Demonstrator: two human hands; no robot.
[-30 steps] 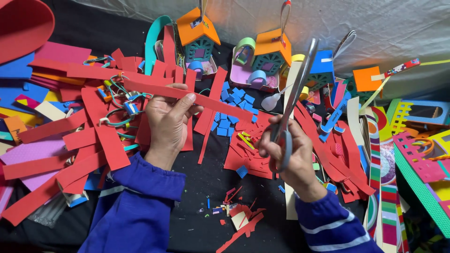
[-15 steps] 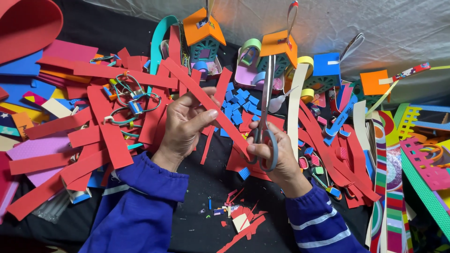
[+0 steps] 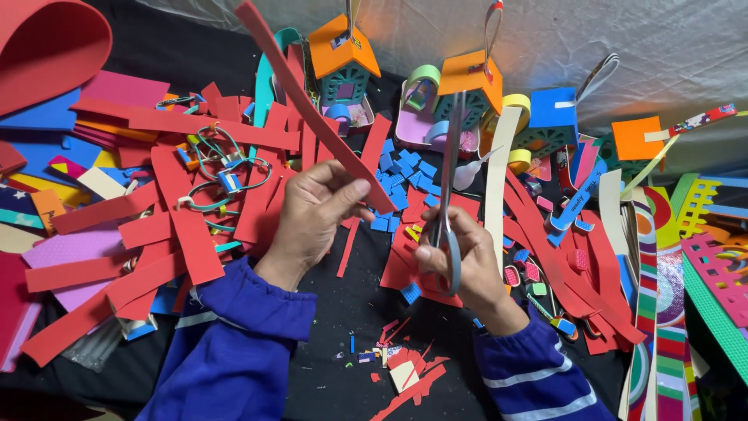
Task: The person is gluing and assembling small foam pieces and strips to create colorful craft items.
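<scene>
Big mess of red foam strips [image 3: 179, 226] covers the left half. At centre, the left hand [image 3: 315, 210] pinches a long red strip [image 3: 312, 105] slanting toward the top, while the right hand [image 3: 460, 261] grips closed scissors [image 3: 449, 195] pointing upward.

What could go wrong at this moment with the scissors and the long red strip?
1. The scissors in the right hand point upward, blades close to the left hand; fingers may get nicked.
2. The red foam strip is held only at its lower end, so it may bend and cut crooked.
</scene>
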